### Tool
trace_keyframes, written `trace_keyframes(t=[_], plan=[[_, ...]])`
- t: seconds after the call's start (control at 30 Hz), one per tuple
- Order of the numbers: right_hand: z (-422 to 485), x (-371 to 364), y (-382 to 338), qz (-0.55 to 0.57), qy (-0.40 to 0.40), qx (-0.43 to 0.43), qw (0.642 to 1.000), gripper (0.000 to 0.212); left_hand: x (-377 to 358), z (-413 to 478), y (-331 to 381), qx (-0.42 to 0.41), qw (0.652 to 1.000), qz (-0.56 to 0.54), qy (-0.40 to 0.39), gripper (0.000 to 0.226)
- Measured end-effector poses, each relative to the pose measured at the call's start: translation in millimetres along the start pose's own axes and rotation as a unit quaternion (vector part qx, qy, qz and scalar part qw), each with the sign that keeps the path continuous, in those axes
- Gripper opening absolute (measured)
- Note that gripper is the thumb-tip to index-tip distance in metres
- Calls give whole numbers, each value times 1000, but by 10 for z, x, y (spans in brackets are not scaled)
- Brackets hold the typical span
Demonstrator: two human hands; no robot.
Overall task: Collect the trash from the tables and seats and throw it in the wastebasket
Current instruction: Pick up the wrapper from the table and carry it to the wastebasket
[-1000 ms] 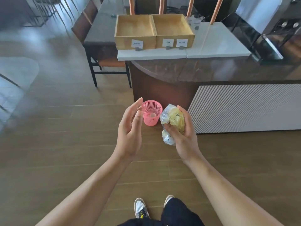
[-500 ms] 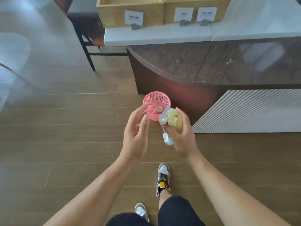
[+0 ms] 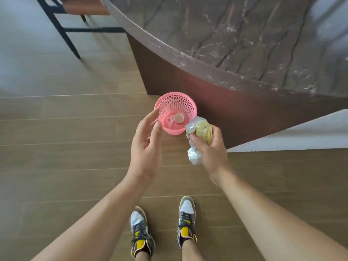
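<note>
A small pink mesh wastebasket (image 3: 177,102) stands on the wooden floor at the foot of the dark counter. Inside it lie a small cup and a pink piece. My right hand (image 3: 211,149) grips a crumpled yellow-and-silver wrapper (image 3: 199,127), held just right of the basket's rim. My left hand (image 3: 146,147) is held up left of the basket with fingers relaxed and nothing in it; its fingertips overlap the rim in view.
The dark marble counter (image 3: 235,40) curves over the basket from the upper right, with a white ribbed panel (image 3: 293,134) below at right. Black chair legs (image 3: 64,32) stand at the upper left. My two shoes (image 3: 163,228) are on the floor below.
I have stepped closer, and the view has tilted down: the basket now lies just beyond my hands. The wooden boxes on the counter have left the view. The wrapper stays in my right hand.
</note>
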State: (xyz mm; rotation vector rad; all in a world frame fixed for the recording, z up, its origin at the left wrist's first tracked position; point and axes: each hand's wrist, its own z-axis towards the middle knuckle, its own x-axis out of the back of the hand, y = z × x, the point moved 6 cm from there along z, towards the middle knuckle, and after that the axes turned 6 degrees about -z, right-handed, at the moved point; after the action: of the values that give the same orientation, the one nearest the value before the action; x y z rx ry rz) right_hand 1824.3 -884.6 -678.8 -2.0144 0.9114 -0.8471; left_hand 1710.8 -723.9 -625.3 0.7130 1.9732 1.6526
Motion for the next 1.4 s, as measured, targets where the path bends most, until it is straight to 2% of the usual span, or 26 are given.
trace_keyframes(t=[0.13, 0.33, 0.47, 0.63, 0.8, 1.0, 1.13, 1.2, 1.3, 1.4], plan=[[475, -221, 405, 52, 10, -45, 998, 49, -19, 350, -540, 14, 1000, -2, 0, 30], [1100, -514, 1083, 154, 33, -162, 974, 31, -71, 590, -1280, 48, 999, -2, 2, 30], [1413, -677, 1205, 165, 15, -216, 962, 35, -37, 678, -1496, 58, 998, 12, -2, 33], [1784, -837, 895, 147, -18, -212, 966, 44, 44, 831, -1482, 58, 998, 20, 9, 33], [2052, -1044, 494, 145, -88, -192, 967, 37, 140, 980, -1403, 54, 998, 21, 20, 32], [2140, -1118, 355, 160, -82, -202, 963, 27, 217, 1050, -1323, 47, 998, 30, 16, 31], [2127, -1084, 439, 134, -73, -191, 970, 54, 249, 1070, -1278, 43, 998, 38, 12, 30], [2083, -1049, 493, 122, -66, -178, 974, 56, 270, 1074, -1267, 45, 998, 41, 13, 29], [1982, -969, 529, 97, -48, -143, 984, 45, 302, 1069, -1254, 47, 998, 39, 24, 33], [1842, -892, 470, 90, -32, -91, 991, 21, 319, 1065, -1218, 48, 997, 43, 32, 41]])
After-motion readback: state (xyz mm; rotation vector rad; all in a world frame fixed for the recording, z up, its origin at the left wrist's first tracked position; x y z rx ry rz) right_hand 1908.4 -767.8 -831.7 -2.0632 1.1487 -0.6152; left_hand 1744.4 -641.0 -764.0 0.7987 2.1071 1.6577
